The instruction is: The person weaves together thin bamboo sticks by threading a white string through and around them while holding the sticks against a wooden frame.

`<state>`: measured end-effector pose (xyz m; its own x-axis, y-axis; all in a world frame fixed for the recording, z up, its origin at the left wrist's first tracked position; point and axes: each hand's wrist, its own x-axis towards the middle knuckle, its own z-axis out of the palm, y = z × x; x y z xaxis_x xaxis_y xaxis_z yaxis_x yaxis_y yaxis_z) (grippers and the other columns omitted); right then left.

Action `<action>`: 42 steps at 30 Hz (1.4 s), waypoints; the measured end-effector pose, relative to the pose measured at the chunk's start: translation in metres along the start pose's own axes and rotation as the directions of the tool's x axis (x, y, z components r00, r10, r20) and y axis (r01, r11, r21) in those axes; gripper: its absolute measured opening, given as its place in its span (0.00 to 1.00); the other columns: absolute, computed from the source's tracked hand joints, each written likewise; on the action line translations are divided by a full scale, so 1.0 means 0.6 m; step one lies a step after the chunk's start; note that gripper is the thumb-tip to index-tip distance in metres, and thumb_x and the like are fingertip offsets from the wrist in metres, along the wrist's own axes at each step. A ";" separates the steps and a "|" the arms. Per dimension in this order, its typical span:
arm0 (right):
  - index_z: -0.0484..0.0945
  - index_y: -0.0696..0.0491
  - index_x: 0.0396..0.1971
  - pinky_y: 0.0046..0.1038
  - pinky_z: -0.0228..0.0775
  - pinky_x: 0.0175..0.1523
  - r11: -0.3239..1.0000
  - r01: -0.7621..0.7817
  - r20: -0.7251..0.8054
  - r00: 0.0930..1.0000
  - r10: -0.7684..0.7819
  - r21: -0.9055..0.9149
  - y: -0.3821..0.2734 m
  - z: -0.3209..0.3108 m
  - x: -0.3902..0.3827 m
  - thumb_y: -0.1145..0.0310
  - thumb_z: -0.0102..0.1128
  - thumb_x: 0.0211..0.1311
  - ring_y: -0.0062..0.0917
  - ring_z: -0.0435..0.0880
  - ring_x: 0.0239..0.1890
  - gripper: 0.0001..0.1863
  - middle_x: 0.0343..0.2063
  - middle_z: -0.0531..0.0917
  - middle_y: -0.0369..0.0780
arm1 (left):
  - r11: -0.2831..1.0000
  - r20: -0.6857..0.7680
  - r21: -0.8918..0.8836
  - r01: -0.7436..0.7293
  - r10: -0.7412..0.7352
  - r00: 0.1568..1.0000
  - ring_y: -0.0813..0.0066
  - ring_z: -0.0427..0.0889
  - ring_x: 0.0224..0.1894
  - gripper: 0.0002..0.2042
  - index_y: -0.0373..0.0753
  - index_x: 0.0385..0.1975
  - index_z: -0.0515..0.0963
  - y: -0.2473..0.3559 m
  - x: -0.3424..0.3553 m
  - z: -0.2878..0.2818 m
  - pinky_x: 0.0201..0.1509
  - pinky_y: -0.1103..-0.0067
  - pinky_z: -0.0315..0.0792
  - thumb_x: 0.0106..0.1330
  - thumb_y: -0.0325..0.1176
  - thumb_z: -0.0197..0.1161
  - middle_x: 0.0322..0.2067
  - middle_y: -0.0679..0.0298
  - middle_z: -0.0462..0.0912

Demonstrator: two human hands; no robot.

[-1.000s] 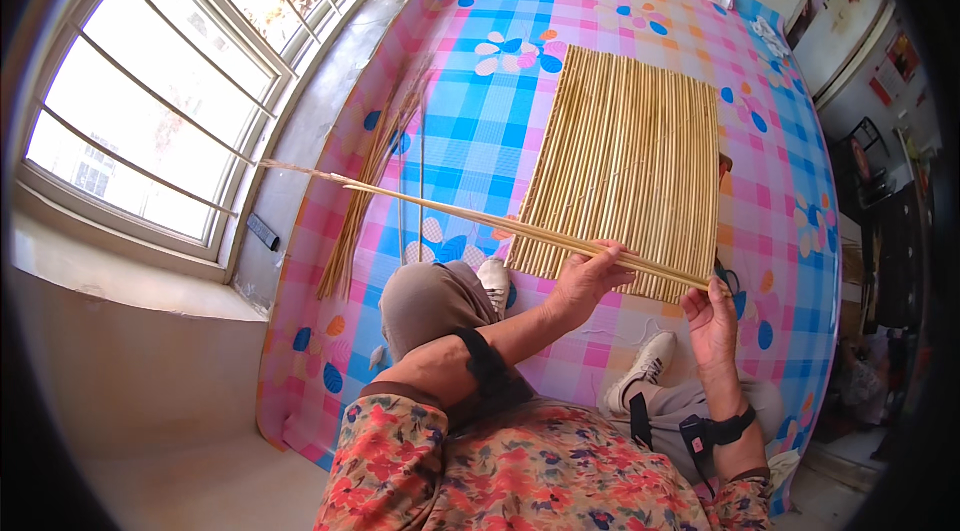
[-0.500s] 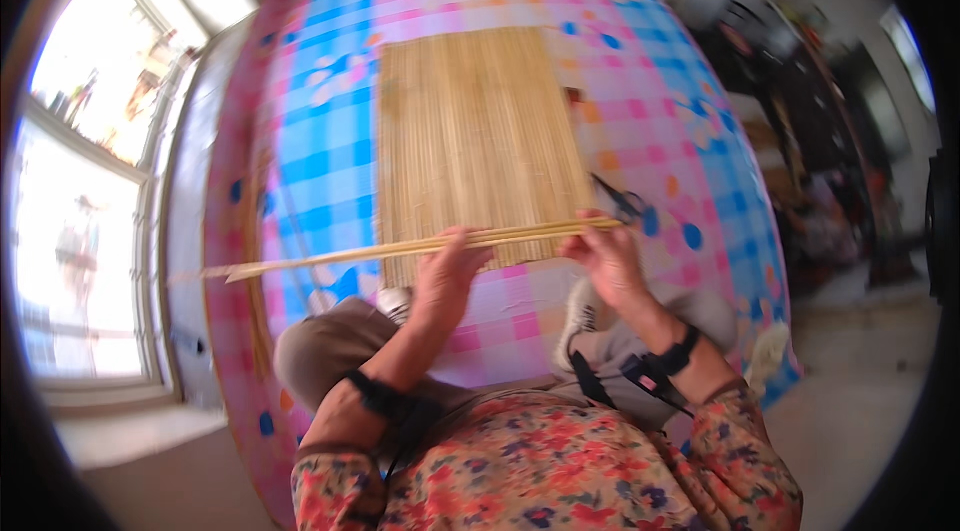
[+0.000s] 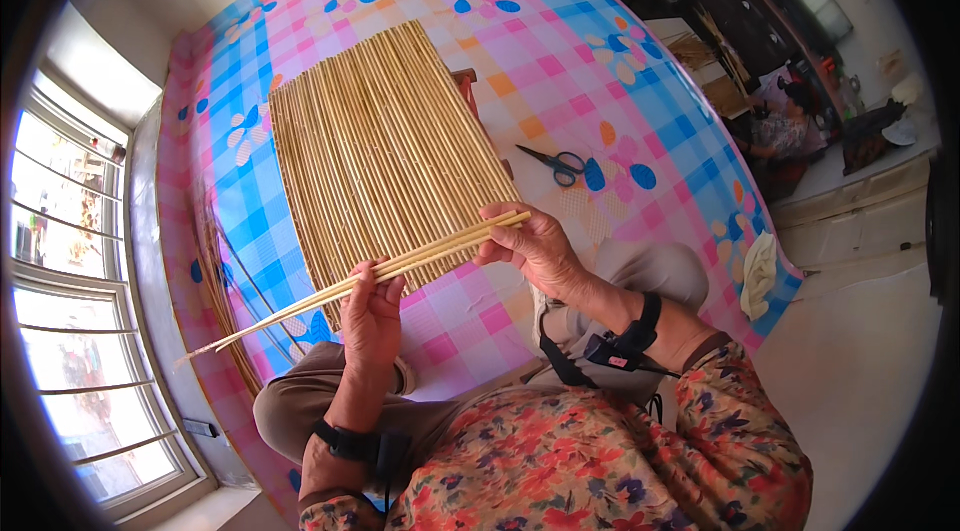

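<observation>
My left hand (image 3: 372, 316) is closed around a few long, thin, pale yellow reeds (image 3: 430, 253), fingertips pressed on them near their middle. Close to their blunt upper end, my right hand (image 3: 535, 249) pinches the same reeds. They slant from upper right to lower left, where their ends taper and spread slightly apart. Just beyond my hands lies a mat of side-by-side reeds (image 3: 390, 146), its near edge partly hidden behind the held reeds and my hands. Black-handled scissors (image 3: 553, 163) lie with blades apart, right of the mat.
A pink and blue checked plastic sheet (image 3: 640, 221) covers the floor. More long strips (image 3: 212, 281) lie along its left side, near a barred window (image 3: 75, 331). A reddish-brown object (image 3: 467, 91) shows under the mat's right edge. A pale cloth (image 3: 759, 276) lies at right. Another person (image 3: 785, 126) is farther back.
The view has turned, so the mat now appears tilted and farther left. The reeds, nearly level before, now slant with their right end higher. Both hands still hold them.
</observation>
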<state>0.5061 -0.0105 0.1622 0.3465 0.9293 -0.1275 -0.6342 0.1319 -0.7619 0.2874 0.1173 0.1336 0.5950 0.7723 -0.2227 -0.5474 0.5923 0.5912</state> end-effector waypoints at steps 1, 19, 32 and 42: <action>0.73 0.57 0.50 0.30 0.82 0.45 1.000 0.007 0.004 1.000 -0.007 0.000 -0.002 0.002 0.000 0.69 0.59 0.66 0.23 0.84 0.35 0.16 0.32 0.82 0.38 | 1.000 -0.008 -0.009 -0.008 0.008 1.000 0.72 0.81 0.44 0.08 0.37 0.44 0.75 0.001 0.000 0.003 0.50 0.76 0.80 0.69 0.32 0.58 0.44 0.59 0.80; 0.74 0.57 0.46 0.30 0.81 0.41 0.998 0.062 -0.038 0.997 -0.063 -0.012 0.000 0.005 0.009 0.65 0.56 0.69 0.26 0.85 0.32 0.13 0.28 0.82 0.41 | 0.998 -0.063 -0.036 0.042 -0.044 0.997 0.73 0.81 0.44 0.07 0.36 0.42 0.76 0.006 -0.007 -0.003 0.52 0.75 0.79 0.69 0.30 0.58 0.41 0.63 0.81; 0.76 0.59 0.43 0.32 0.81 0.40 0.989 0.073 -0.167 0.981 -0.094 -0.128 -0.008 -0.027 0.019 0.67 0.57 0.67 0.26 0.85 0.29 0.11 0.27 0.83 0.41 | 0.313 0.219 0.943 -0.116 -0.316 0.923 0.77 0.82 0.32 0.15 0.32 0.43 0.77 0.076 -0.065 0.137 0.37 0.80 0.76 0.69 0.39 0.59 0.30 0.63 0.83; 0.75 0.57 0.44 0.30 0.82 0.39 0.974 0.076 -0.153 0.982 -0.110 -0.213 -0.004 -0.034 0.016 0.67 0.56 0.68 0.21 0.83 0.28 0.11 0.28 0.81 0.37 | -0.216 0.498 0.773 -0.596 -0.375 0.782 0.52 0.77 0.49 0.17 0.38 0.52 0.74 0.038 0.048 0.123 0.54 0.64 0.71 0.66 0.36 0.59 0.47 0.52 0.77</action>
<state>0.5253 -0.0090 0.1498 0.5155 0.8457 -0.1384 -0.4439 0.1254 -0.8873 0.3353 0.1362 0.1979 0.9636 0.2670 -0.0100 0.2186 -0.7663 0.6042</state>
